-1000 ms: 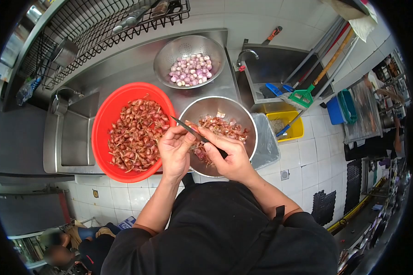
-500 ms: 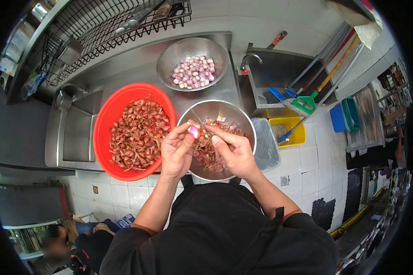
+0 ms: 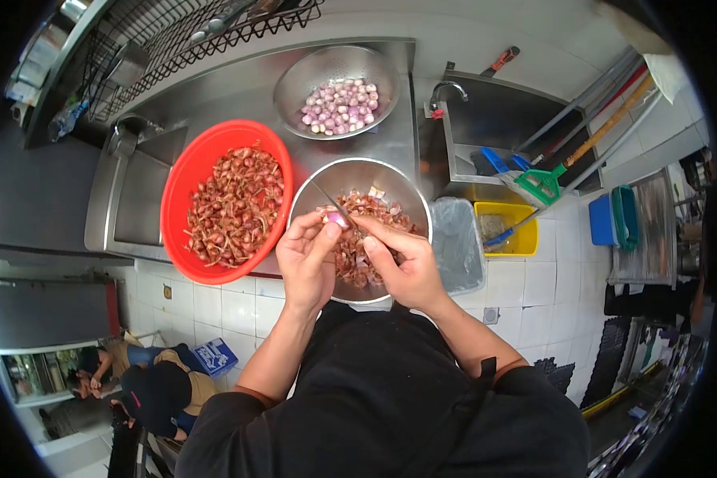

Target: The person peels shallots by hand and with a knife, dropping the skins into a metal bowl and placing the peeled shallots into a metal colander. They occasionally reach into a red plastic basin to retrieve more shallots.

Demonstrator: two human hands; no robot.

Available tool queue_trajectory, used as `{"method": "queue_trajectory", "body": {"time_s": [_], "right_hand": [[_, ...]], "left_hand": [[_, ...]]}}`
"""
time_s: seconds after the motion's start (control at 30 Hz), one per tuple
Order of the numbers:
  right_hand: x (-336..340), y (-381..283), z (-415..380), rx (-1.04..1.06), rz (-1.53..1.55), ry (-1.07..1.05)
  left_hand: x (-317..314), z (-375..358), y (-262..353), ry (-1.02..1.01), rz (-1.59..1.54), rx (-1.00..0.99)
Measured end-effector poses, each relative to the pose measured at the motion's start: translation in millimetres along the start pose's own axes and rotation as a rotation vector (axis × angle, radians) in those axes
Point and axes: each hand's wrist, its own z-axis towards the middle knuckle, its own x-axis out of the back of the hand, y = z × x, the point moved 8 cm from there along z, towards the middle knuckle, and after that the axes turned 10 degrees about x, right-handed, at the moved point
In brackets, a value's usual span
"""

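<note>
Between its thumb and fingers my left hand (image 3: pixel 307 256) pinches a partly peeled shallot (image 3: pixel 337 217), its purple flesh showing. My right hand (image 3: pixel 405 261) grips a small knife (image 3: pixel 328 195), the blade pointing up and left across the shallot. Both hands are over a steel bowl (image 3: pixel 424 199) with reddish-brown skins (image 3: pixel 382 213) in it. To the left, a red basin (image 3: pixel 170 199) holds a heap of unpeeled shallots (image 3: pixel 235 203). Behind, a steel colander (image 3: pixel 288 88) holds peeled shallots (image 3: pixel 339 107).
A sink (image 3: pixel 139 199) is at the left, another (image 3: pixel 474 159) at the right. A clear bin (image 3: pixel 458 255) and a yellow bucket (image 3: pixel 526 235) stand right of the bowl. Long-handled tools lean behind them. Other people (image 3: pixel 155 390) are at the lower left.
The view has shifted a little. The knife blade now shows clearly above the shallot, and more of the shallot's purple surface faces upward. Both hands remain close together over the bowl.
</note>
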Motion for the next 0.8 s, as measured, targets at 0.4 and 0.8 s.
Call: {"method": "queue_trajectory", "body": {"time_s": [0.4, 0.8], "right_hand": [[-18, 1, 3, -0.026, 0.009, -0.050], [-72, 4, 13, -0.265, 0.017, 0.045]], "left_hand": [[21, -2, 3, 0.028, -0.031, 0.025], [58, 23, 33, -0.228, -0.076, 0.229]]}}
